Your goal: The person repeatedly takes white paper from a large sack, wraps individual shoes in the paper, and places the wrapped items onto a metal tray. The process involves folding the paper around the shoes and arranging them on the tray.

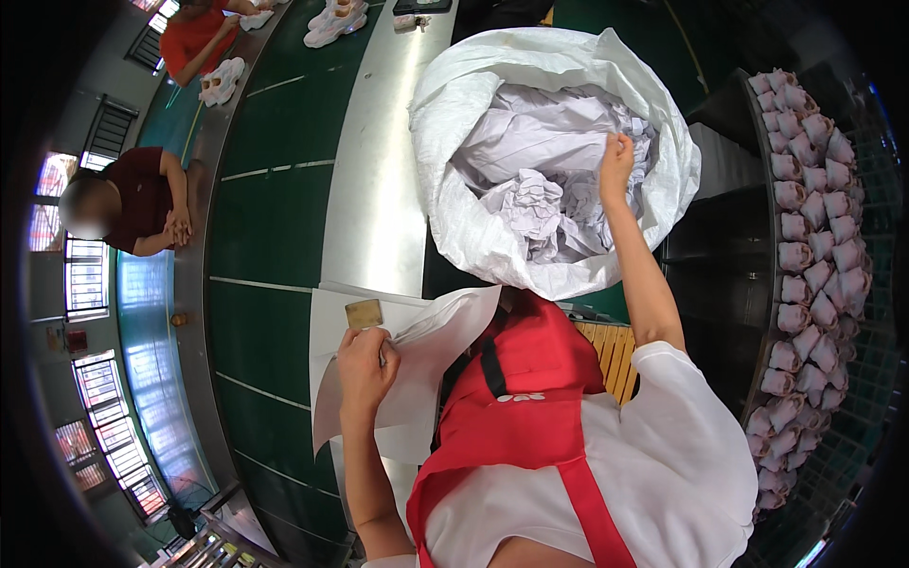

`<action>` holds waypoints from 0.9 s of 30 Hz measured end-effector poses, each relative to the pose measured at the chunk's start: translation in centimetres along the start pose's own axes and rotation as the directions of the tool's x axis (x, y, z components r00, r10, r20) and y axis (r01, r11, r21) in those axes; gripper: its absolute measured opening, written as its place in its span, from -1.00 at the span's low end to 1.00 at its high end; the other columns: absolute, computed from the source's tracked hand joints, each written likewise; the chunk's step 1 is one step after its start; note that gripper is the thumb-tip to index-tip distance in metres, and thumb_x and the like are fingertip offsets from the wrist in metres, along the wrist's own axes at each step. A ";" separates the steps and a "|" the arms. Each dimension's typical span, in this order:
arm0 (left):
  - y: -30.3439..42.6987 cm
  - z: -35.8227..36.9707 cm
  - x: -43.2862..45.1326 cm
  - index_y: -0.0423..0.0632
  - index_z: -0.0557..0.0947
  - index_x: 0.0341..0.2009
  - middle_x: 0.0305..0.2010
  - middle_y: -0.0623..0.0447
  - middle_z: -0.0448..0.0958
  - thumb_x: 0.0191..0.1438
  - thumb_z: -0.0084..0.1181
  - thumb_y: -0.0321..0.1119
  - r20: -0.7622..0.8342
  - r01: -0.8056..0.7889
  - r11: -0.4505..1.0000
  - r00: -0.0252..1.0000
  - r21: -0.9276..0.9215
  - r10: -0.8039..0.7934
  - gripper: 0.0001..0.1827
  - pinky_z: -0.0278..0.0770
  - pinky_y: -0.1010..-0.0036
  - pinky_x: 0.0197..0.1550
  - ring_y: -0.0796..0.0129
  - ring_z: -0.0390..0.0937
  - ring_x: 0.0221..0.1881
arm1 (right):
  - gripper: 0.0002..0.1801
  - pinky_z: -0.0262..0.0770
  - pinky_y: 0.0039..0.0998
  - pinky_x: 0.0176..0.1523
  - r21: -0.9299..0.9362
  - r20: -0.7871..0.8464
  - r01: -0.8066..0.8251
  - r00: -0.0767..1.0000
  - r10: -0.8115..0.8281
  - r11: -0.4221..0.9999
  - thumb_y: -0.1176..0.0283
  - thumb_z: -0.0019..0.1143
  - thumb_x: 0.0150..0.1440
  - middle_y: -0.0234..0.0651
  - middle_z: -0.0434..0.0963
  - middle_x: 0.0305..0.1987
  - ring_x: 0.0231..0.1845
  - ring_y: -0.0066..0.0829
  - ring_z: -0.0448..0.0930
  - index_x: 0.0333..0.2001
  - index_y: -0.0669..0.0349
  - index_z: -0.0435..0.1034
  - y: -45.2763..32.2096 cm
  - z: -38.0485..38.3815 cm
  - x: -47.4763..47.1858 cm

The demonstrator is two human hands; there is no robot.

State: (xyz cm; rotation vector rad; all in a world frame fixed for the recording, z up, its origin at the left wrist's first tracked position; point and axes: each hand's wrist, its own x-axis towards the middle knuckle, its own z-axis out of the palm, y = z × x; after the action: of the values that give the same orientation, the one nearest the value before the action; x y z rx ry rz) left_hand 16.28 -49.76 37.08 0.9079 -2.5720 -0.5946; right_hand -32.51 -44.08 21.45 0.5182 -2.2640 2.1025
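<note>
My left hand (367,366) grips the gathered edge of a white paper sheet (433,348), which bends up off a stack of white paper (330,312). A small tan block (363,313) rests on the stack just beyond my knuckles. Over a large white woven sack (454,213), my right hand (616,167) has its fingers curled. Beside those fingers lies a long, loosely crumpled piece of paper (540,135); whether they hold it cannot be told. More crumpled paper balls (529,206) fill the sack, whose rim is rolled outward.
A metal ledge (376,177) borders a green conveyor belt (277,206) on the left, with white shoes (335,23) at its far end. Two people (145,202) (195,42) are across the belt. Many paper-stuffed shoes (817,248) crowd a rack at right. A slatted wooden surface (607,355) lies below the sack.
</note>
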 end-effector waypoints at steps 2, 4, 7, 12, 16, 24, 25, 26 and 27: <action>0.3 0.0 0.1 -0.15 0.47 -0.47 -0.61 -0.06 0.38 -0.18 0.02 -0.56 -0.004 -0.024 1.000 1.000 -0.001 0.024 -0.90 0.35 0.29 -0.30 0.06 0.36 -0.56 | -0.54 0.30 -0.55 -0.34 -0.149 0.043 0.042 0.998 -0.036 0.988 0.17 0.11 0.15 -0.38 0.47 -0.43 -0.46 -0.64 0.38 -0.10 0.39 0.33 1.3 -2.0 2.0; 0.6 -0.1 0.2 -0.15 0.47 -0.47 -0.61 -0.06 0.37 -0.19 0.01 -0.57 -0.007 -0.049 0.999 0.999 -0.007 0.049 -0.90 0.35 0.29 -0.30 0.06 0.36 -0.56 | -0.51 0.38 -0.52 -0.25 -0.360 0.264 0.069 0.964 0.031 0.930 0.18 0.14 0.10 -0.33 0.54 -0.33 -0.38 -0.58 0.47 -0.07 0.40 0.36 1.5 -2.7 2.4; 1.3 -0.6 0.5 -0.15 0.46 -0.50 -0.62 -0.05 0.37 -0.23 0.00 -0.59 -0.008 -0.091 0.995 0.996 -0.039 0.091 -0.89 0.36 0.29 -0.29 0.06 0.36 -0.56 | -0.57 0.41 -0.50 -0.21 -0.331 0.489 -0.130 0.823 0.288 0.935 0.25 0.13 0.05 -0.31 0.56 -0.27 -0.34 -0.55 0.52 -0.11 0.38 0.41 -1.4 -4.1 1.5; 4.4 -2.8 3.1 -0.13 0.44 -0.54 -0.57 -0.02 0.40 -0.33 -0.03 -0.64 0.017 -0.251 0.940 0.965 -0.233 0.262 -0.83 0.37 0.27 -0.30 0.04 0.35 -0.54 | -0.74 0.35 -0.57 -0.35 0.176 0.348 -0.159 0.933 0.089 0.971 0.38 0.04 0.04 -0.45 0.50 -0.37 -0.42 -0.70 0.42 -0.23 0.33 0.41 -10.1 -4.6 -0.3; 8.6 -2.9 5.9 -0.16 0.42 -0.53 -0.04 -0.18 0.43 -0.23 -0.07 -0.66 -0.018 -0.285 0.830 0.949 -0.480 0.316 -0.88 0.41 0.25 -0.10 -0.04 0.45 -0.15 | -0.58 0.41 -0.60 -0.20 0.154 0.677 -0.100 0.736 -0.031 0.983 0.43 0.00 0.07 -0.36 0.51 -0.22 -0.28 -0.66 0.46 0.01 0.38 0.32 -16.8 -3.3 -9.4; 5.8 2.6 8.0 -0.20 0.43 -0.44 -0.44 -0.12 0.42 -0.14 -0.07 -0.65 -0.025 -0.167 0.875 0.984 -0.454 0.175 -0.89 0.42 0.25 -0.10 0.04 0.42 -0.42 | -0.64 0.40 -0.53 -0.03 0.034 0.962 -0.519 0.249 0.113 0.854 0.36 0.00 0.20 -0.37 0.54 -0.11 -0.12 -0.63 0.48 0.03 0.33 0.33 -18.6 -2.6 -17.4; 5.9 2.8 7.6 -0.19 0.43 -0.45 -0.52 -0.09 0.36 -0.16 -0.04 -0.65 -0.044 -0.208 0.895 0.977 -0.394 0.207 -0.87 0.42 0.27 -0.22 0.07 0.38 -0.50 | -0.68 0.42 -0.53 -0.06 -0.087 0.976 -0.437 0.144 0.165 0.895 0.34 -0.02 0.21 -0.35 0.55 -0.15 -0.15 -0.60 0.50 -0.04 0.32 0.37 -18.8 -1.6 -14.8; 6.2 2.8 7.4 -0.18 0.44 -0.45 -0.61 -0.05 0.31 -0.18 -0.02 -0.65 -0.059 -0.253 0.908 0.967 -0.333 0.248 -0.86 0.43 0.29 -0.34 0.09 0.34 -0.57 | -0.72 0.43 -0.54 -0.14 0.202 0.897 -0.274 0.436 -0.066 0.940 0.29 0.02 0.19 -0.30 0.56 -0.25 -0.22 -0.55 0.54 -0.14 0.29 0.40 -15.5 0.0 -13.3; 6.3 2.8 7.1 -0.17 0.44 -0.45 -0.60 -0.04 0.32 -0.20 0.00 -0.65 -0.074 -0.284 0.911 0.959 -0.299 0.275 -0.85 0.37 0.29 -0.41 0.09 0.33 -0.57 | -0.68 0.44 -0.51 -0.15 0.100 0.696 -0.042 0.717 -0.040 0.994 0.23 0.05 0.17 -0.22 0.55 -0.27 -0.24 -0.49 0.56 -0.18 0.28 0.38 -12.0 1.3 -11.5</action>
State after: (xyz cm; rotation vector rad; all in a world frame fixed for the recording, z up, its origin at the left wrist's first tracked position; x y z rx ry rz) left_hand 6.60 -49.19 39.10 0.4310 -2.4260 -0.8551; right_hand -18.45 -43.23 30.33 1.5628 -2.4425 2.3033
